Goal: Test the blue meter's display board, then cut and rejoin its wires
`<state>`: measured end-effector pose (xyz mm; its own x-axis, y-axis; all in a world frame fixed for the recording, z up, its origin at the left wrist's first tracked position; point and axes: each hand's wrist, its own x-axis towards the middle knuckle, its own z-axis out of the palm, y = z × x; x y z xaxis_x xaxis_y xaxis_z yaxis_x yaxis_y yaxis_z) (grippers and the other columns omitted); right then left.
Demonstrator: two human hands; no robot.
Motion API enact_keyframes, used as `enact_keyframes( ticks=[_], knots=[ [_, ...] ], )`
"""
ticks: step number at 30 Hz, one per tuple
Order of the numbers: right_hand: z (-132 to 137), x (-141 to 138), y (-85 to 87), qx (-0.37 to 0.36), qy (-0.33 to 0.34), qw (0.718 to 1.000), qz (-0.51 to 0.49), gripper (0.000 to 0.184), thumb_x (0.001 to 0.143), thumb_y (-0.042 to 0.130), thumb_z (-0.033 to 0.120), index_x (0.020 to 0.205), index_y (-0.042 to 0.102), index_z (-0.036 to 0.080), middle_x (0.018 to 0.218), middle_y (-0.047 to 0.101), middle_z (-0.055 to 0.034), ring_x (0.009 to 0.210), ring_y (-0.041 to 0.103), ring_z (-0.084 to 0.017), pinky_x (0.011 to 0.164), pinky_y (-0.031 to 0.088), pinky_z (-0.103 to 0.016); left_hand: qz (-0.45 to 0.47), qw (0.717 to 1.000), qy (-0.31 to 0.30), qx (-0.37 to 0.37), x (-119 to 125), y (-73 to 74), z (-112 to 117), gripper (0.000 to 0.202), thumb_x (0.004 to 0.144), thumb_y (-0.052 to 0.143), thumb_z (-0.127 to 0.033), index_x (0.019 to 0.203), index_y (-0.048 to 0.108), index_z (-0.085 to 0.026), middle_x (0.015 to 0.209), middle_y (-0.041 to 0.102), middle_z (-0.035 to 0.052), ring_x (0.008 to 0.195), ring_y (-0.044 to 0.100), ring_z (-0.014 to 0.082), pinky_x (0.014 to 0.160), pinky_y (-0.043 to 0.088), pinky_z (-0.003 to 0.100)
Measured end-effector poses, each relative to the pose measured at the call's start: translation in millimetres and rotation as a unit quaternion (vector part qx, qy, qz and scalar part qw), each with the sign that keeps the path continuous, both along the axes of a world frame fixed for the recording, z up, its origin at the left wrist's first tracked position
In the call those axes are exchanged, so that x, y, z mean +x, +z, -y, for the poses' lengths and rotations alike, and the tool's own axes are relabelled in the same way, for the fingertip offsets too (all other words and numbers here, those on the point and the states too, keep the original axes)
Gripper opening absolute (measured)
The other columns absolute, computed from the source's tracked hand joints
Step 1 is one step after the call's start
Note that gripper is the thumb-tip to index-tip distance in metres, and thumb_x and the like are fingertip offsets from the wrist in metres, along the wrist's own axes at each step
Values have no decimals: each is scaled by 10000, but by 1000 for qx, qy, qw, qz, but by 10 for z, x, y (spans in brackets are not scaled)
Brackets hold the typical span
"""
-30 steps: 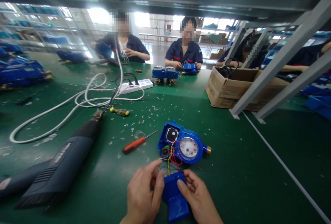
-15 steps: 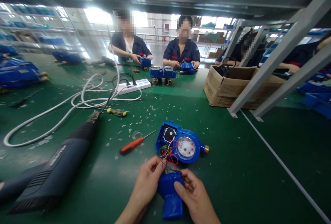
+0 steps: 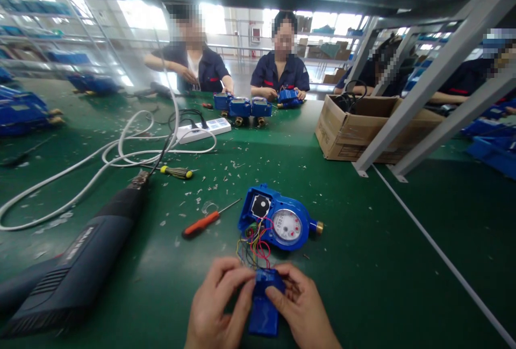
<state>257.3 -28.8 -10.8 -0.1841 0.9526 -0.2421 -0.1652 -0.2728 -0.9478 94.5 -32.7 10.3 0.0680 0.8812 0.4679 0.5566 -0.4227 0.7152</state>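
Observation:
A blue water meter (image 3: pixel 287 226) lies on the green tabletop with a round white dial, an open square compartment and a brass fitting at its right. Thin red, yellow and black wires (image 3: pixel 258 247) run from the compartment down to a blue plastic cover (image 3: pixel 264 317) near me. My right hand (image 3: pixel 304 303) grips this cover from the right, thumb on top. At the cover's upper left edge, my left hand (image 3: pixel 220 303) has thumb and finger pinched together; what lies between the tips is hidden. An orange screwdriver (image 3: pixel 203 224) rests left of the meter.
A heat gun (image 3: pixel 88 252) lies at left, with a white cable (image 3: pixel 52 185) looping to a power strip (image 3: pixel 205 129). A yellow screwdriver (image 3: pixel 176 172) is beyond. Cardboard box (image 3: pixel 355 134) and metal struts (image 3: pixel 435 69) stand right. Two people work opposite beside several blue meters (image 3: pixel 239 106).
My left hand has shifted from the dark wires to the cover's upper left edge. The cover is tilted differently in my right hand. Across the table, a person has set a meter beside the others.

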Motion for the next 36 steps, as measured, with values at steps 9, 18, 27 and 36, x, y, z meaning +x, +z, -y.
enact_keyframes(
  ticks=[9,18,27,36],
  knots=[
    [3,67,147,89,16,977,195,218,740,662,241,955,687,217,866,693,-26,710,598,-183,630,460,-256,-267,955,-60,116,17,80,-99,220,843,459,-143,1018,581,-198,937,538,89,701,491,149,573,422,252],
    [0,68,322,130,56,954,265,242,735,677,219,974,698,254,855,710,7,631,569,-149,588,434,-226,-400,870,-228,173,-119,391,-278,137,845,432,-131,916,544,-167,756,533,28,619,446,148,543,279,299],
    [-24,102,363,101,75,959,252,210,746,680,281,951,710,246,766,692,30,535,467,-108,493,336,-213,-286,918,-257,99,-175,218,-333,174,857,352,-120,861,515,-181,801,542,43,650,438,140,565,289,268],
    [-156,142,341,61,126,983,120,328,791,628,378,1058,665,190,849,685,-22,746,597,-174,645,461,-252,-358,887,-293,8,-169,412,-453,183,836,375,-121,898,519,-217,1010,518,44,785,510,158,633,369,272]
  ],
)
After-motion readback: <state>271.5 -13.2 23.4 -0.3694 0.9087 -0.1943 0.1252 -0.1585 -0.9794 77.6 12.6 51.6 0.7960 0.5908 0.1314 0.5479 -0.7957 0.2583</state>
